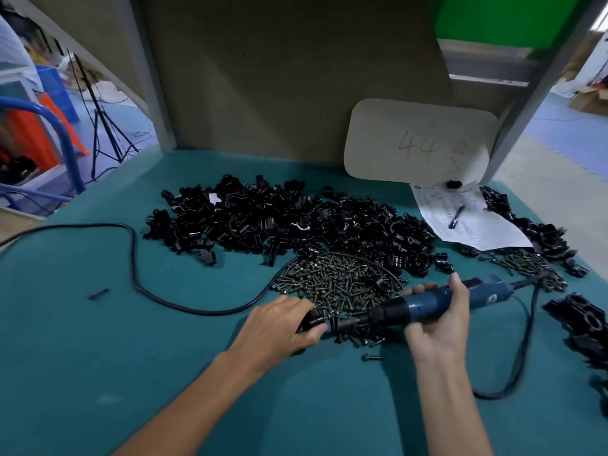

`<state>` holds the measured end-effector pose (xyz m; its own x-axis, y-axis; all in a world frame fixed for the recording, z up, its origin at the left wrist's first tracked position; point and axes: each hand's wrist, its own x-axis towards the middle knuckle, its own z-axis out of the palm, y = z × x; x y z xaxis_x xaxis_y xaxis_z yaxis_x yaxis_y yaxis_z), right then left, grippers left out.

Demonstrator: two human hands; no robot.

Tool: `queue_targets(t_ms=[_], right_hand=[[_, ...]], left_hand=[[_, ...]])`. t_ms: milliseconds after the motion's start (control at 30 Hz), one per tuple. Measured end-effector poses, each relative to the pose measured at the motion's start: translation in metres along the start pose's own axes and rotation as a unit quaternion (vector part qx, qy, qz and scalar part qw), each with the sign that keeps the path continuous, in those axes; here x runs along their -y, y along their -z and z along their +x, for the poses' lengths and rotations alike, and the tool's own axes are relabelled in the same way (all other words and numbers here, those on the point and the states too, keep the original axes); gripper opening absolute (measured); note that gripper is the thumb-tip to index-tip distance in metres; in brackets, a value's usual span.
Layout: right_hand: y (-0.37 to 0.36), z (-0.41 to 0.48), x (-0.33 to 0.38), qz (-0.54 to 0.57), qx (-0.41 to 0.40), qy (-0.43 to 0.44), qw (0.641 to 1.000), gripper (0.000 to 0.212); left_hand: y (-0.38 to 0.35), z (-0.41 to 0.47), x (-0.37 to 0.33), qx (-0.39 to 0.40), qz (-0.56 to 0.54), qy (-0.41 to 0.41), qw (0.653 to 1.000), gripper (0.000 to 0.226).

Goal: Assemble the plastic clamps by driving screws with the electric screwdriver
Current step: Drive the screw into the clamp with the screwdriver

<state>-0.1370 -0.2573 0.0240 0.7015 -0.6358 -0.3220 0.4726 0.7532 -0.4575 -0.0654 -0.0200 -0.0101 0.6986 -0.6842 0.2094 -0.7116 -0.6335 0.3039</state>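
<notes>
Your left hand (pixel 283 324) rests on the blue-green table (pixel 131 373), near you and a bit left of the middle. Its grip is closed round a small black plastic clamp (pixel 312 320), which peeks out between the thumb and the fingers. Your right hand (pixel 437 330) is just to the right of it. Its grip is wrapped round the long blue electric screwdriver (pixel 434 302). The screwdriver lies almost flat, and its black front end points left at the clamp. The thin tip is very close to the clamp, but you cannot tell if they touch, because that part is blurry.

Under the tool and just past it lies a pile of small dark metal screws (pixel 339 284). One lone screw (pixel 371 358) sits on the table nearer to you. Farther away, a big heap of loose black plastic clamps (pixel 289 218) spreads across the middle of the table. A black cord (pixel 133 258) curls over the left side of the table and runs up to the screw pile. On the far right lies a white paper sheet (pixel 473 225) with a dark pen (pixel 456 217) on top. Behind it, a pale card (pixel 418 139) with "44" written on it leans on the back wall. More black clamp parts (pixel 589 320) lie at the right edge.
</notes>
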Motion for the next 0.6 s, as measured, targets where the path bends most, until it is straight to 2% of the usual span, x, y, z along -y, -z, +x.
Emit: queue_targets(t_ms=[167, 367, 500, 600], right_hand=[[-0.002, 0.004, -0.010, 0.047, 0.017, 0.016, 0.999, 0.020], [-0.001, 0.004, -0.017, 0.042, 0.030, 0.026, 0.998, 0.018], [0.002, 0.006, -0.017, 0.041, 0.061, 0.002, 0.997, 0.019], [0.004, 0.009, -0.017, 0.030, 0.077, -0.019, 0.996, 0.020]], left_hand=[[-0.001, 0.000, 0.000, -0.048, -0.008, -0.010, 0.999, 0.046], [-0.002, 0.000, 0.002, -0.063, -0.009, -0.029, 0.998, 0.042], [-0.002, -0.001, 0.003, -0.026, -0.005, -0.027, 0.999, 0.045], [-0.003, 0.000, 0.004, 0.009, 0.003, -0.036, 0.999, 0.040]])
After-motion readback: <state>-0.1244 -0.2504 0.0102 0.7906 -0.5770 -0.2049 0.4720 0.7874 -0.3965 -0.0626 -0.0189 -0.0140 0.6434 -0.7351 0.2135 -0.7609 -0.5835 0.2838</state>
